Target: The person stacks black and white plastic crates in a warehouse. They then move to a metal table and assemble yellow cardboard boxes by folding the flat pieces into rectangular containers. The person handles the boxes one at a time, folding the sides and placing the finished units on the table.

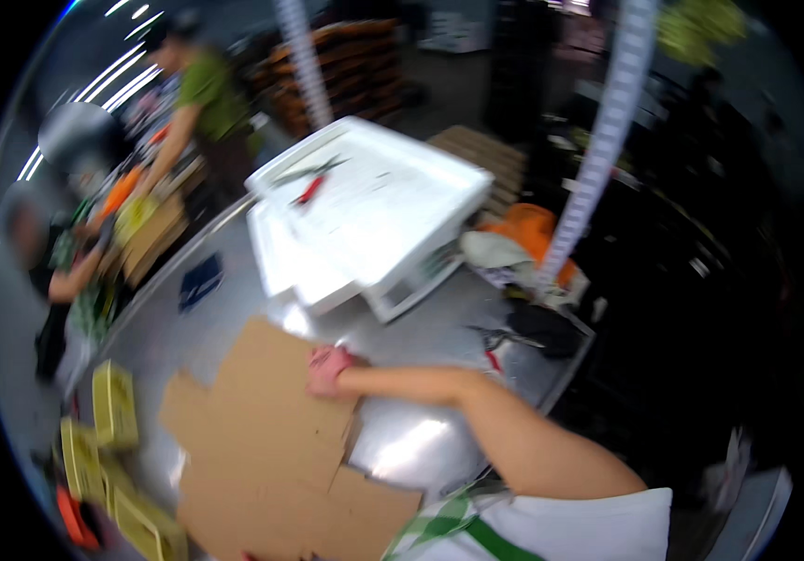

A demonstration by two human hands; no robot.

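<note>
Right hand (329,370), fingers curled onto flattened cardboard box (271,439) edge: likely light, floppy, best gripped mid-edge.

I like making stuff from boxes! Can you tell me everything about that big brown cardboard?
The cardboard is a plain brown box opened out flat, with flaps sticking out along its notched edges. It lies on the shiny metal table, near the front edge. The right hand, in a pink glove, rests on its upper right corner.
</note>
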